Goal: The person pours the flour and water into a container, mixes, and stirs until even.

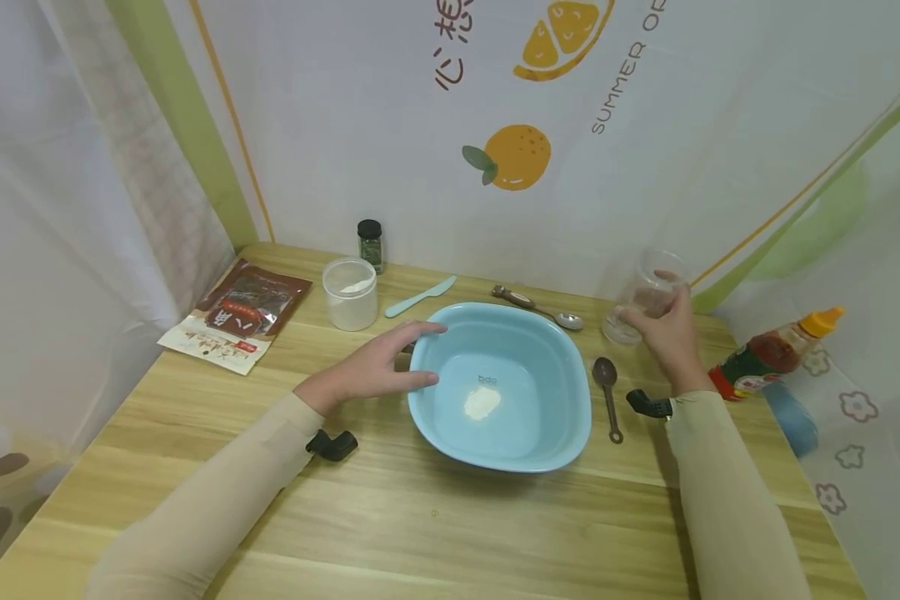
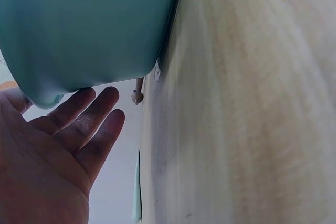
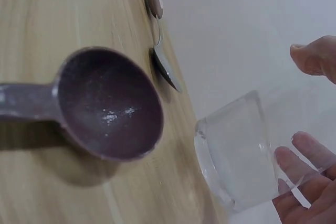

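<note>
A light blue basin (image 1: 510, 462) stands mid-table with a patch of white powder (image 1: 482, 403) on its bottom. My left hand (image 1: 378, 364) holds its left rim, thumb and index finger reaching over the edge. In the left wrist view, the other fingers (image 2: 86, 121) lie against the outer wall below the rim. At the back right, my right hand (image 1: 666, 333) grips a clear cup (image 1: 637, 304) round its side. The right wrist view shows the cup's base (image 3: 215, 166) close over the tabletop. A brown measuring spoon (image 1: 604, 372) lies between basin and right hand.
A clear tub (image 1: 350, 304) with white contents stands back left, by a black-lidded spice jar (image 1: 371, 247). A pale green knife (image 1: 420, 297) and a metal spoon (image 1: 536, 307) lie behind the basin. A food packet (image 1: 236, 317) is far left; a sauce bottle (image 1: 768, 358) stands right.
</note>
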Motion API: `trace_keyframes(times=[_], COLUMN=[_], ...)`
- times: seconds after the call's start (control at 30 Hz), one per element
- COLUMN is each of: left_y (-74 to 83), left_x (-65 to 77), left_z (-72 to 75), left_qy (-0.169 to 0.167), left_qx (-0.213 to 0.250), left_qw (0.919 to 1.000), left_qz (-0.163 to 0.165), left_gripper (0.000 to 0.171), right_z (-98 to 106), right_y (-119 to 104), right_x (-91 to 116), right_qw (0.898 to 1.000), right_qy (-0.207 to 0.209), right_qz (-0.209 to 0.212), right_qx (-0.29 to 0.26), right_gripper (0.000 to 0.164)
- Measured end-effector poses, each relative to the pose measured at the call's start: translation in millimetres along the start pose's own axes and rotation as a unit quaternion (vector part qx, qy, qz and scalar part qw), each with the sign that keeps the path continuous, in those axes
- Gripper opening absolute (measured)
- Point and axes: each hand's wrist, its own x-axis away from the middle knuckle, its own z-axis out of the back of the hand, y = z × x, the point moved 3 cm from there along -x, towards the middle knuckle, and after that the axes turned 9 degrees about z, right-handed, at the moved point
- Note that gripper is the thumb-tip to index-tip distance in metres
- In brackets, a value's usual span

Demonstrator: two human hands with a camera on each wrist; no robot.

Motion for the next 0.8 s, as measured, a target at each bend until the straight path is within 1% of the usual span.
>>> trace_keyframes(times=[0.2, 0.33, 0.47, 0.6, 0.8], left_y=[0.0, -0.4, -0.8, -0.2, 1.1], left_x=[0.5, 0.1, -0.4, 0.0, 1.1], left_z=[0.0, 0.1, -0.1, -0.2, -0.2], left_qy=[0.003, 0.005, 0.006, 0.006, 0.006], left_qx=[-0.005, -0.011, -0.016, -0.015, -0.008], left_qw=[1.0000, 0.9999, 0.9998, 0.9999, 0.9999], left_qz=[-0.005, -0.006, -0.004, -0.004, -0.007], left_gripper=[0.077, 0.077, 0.077, 0.077, 0.077], right_z=[-5.5, -9.5, -12.9, -15.6, -19.0], right_y=[4.0, 4.3, 4.6, 4.6, 6.8], right_x=[-9.1, -8.9, -7.1, -7.4, -8.3], right_qw=[1.000, 0.999, 0.999, 0.998, 0.998], right_qy=[-0.001, 0.003, 0.005, 0.002, -0.007], right_qz=[-0.013, -0.031, -0.048, -0.058, -0.062], right_qx=[-0.019, -0.025, -0.019, -0.011, -0.018], right_gripper=[0.091, 0.089, 0.088, 0.092, 0.097])
